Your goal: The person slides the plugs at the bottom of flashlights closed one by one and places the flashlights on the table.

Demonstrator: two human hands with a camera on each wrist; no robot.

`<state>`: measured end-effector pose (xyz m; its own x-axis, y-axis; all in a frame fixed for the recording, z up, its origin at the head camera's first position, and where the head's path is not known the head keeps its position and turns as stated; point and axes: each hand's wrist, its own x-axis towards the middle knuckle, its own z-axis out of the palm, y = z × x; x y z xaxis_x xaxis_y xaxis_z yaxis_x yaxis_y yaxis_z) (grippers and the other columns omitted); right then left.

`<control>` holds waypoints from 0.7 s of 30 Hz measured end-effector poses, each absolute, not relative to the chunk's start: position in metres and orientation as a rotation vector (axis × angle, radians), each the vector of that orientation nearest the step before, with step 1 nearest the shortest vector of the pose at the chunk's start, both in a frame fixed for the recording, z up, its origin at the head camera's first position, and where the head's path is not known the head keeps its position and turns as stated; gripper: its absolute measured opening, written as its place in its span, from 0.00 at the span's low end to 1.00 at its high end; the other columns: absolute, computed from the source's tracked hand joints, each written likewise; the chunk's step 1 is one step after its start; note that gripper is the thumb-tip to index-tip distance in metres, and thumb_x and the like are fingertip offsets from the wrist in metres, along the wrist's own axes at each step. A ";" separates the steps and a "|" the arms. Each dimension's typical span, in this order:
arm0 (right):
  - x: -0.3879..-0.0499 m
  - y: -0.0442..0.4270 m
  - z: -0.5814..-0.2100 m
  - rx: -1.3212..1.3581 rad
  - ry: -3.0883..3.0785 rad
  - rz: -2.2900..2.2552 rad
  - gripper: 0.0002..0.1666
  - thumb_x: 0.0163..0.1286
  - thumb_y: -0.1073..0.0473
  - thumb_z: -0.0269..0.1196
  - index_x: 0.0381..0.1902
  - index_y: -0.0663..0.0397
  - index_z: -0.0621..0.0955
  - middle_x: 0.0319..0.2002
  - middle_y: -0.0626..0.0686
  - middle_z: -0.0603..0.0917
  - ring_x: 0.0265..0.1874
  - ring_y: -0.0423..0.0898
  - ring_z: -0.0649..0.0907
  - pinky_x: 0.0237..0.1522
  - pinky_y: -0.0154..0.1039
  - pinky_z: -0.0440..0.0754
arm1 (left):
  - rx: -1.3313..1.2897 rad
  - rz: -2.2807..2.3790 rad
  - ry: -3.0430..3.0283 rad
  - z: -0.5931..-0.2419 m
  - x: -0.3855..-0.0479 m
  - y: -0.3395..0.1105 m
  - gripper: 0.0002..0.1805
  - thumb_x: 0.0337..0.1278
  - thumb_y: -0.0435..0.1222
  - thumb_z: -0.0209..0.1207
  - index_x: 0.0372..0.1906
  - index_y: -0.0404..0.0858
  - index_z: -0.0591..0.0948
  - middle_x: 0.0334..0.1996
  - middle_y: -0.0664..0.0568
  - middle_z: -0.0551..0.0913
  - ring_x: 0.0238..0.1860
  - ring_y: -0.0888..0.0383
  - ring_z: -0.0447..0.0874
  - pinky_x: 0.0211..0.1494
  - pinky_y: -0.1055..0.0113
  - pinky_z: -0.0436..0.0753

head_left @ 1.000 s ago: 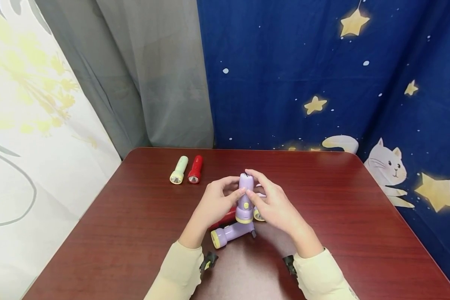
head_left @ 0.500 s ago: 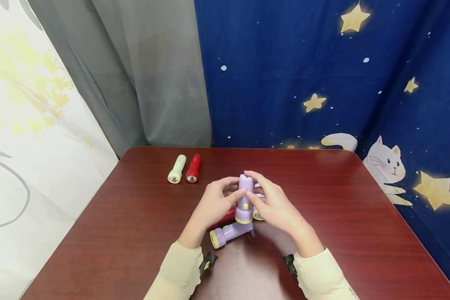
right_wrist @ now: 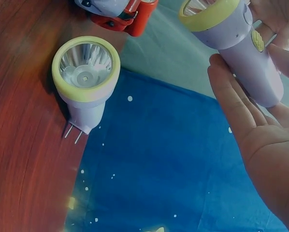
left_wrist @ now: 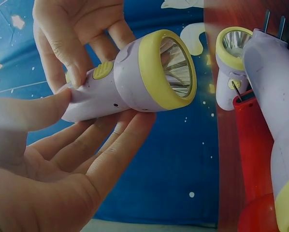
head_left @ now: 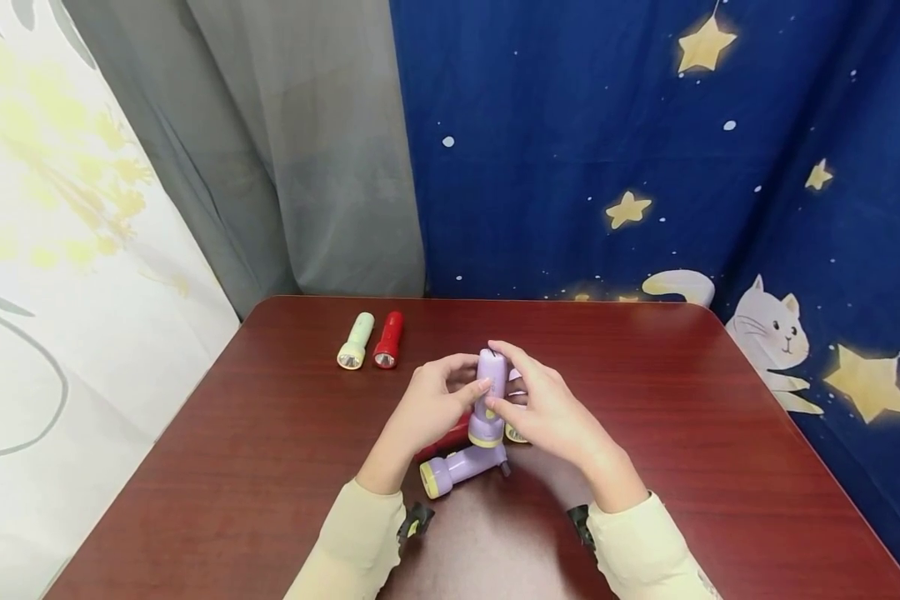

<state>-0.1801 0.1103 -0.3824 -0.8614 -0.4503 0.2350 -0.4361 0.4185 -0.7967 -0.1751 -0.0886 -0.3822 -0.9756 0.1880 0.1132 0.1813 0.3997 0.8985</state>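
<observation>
Both hands hold a purple flashlight (head_left: 486, 431) with a yellow rim above the middle of the table, lens end toward me. The left hand (head_left: 426, 407) pinches its body between thumb and fingers from the left. From the right, the right hand (head_left: 558, 421) grips it, thumb by the yellow switch (left_wrist: 103, 70) and index finger at the tail end. Below lies another purple flashlight (head_left: 465, 467) with metal prongs folded out. A red flashlight (left_wrist: 254, 154) lies beside it, partly hidden in the head view. A third purple flashlight (right_wrist: 86, 108), prongs out, lies behind the right hand.
A pale green flashlight (head_left: 356, 340) and a red flashlight (head_left: 388, 339) lie side by side at the back left of the brown table (head_left: 270, 467). Grey and blue curtains (head_left: 532, 167) hang behind the table.
The right thumb has slid down the held flashlight toward its lens end and now partly covers the yellow switch. The left hand and the flashlights on the table stay in place.
</observation>
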 end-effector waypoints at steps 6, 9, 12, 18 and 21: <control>-0.180 0.111 -0.384 -0.803 2.657 -1.446 0.44 0.69 0.64 0.72 0.79 0.50 0.66 0.63 0.61 0.83 0.52 0.55 0.91 0.52 0.48 0.92 | 0.342 1.686 2.608 -0.385 -0.175 -0.089 0.23 0.71 0.37 0.67 0.67 0.37 0.82 0.57 0.42 0.90 0.54 0.46 0.93 0.57 0.53 0.91; -0.181 0.111 -0.384 -0.813 2.660 -1.446 0.44 0.68 0.64 0.73 0.78 0.51 0.67 0.62 0.61 0.83 0.51 0.55 0.91 0.52 0.48 0.92 | 0.351 1.697 2.595 -0.387 -0.176 -0.089 0.23 0.71 0.37 0.67 0.67 0.37 0.82 0.57 0.41 0.89 0.54 0.46 0.93 0.56 0.53 0.92; -0.181 0.110 -0.385 -0.833 2.673 -1.439 0.45 0.68 0.64 0.74 0.78 0.51 0.67 0.60 0.61 0.85 0.50 0.54 0.91 0.52 0.51 0.92 | 0.352 1.707 2.598 -0.387 -0.177 -0.089 0.23 0.71 0.37 0.67 0.67 0.37 0.82 0.57 0.41 0.89 0.54 0.46 0.93 0.56 0.54 0.92; -0.181 0.109 -0.388 -0.866 2.711 -1.387 0.45 0.69 0.60 0.74 0.78 0.47 0.66 0.57 0.61 0.86 0.48 0.54 0.92 0.50 0.49 0.93 | 0.326 1.732 2.588 -0.387 -0.176 -0.090 0.22 0.70 0.36 0.67 0.66 0.36 0.83 0.56 0.41 0.90 0.52 0.47 0.93 0.54 0.54 0.92; -0.181 0.110 -0.389 -0.865 2.725 -1.381 0.45 0.69 0.59 0.75 0.78 0.46 0.66 0.56 0.60 0.87 0.47 0.52 0.92 0.49 0.46 0.93 | 0.340 1.721 2.591 -0.387 -0.176 -0.090 0.22 0.71 0.36 0.67 0.66 0.36 0.82 0.56 0.41 0.90 0.53 0.47 0.93 0.55 0.54 0.92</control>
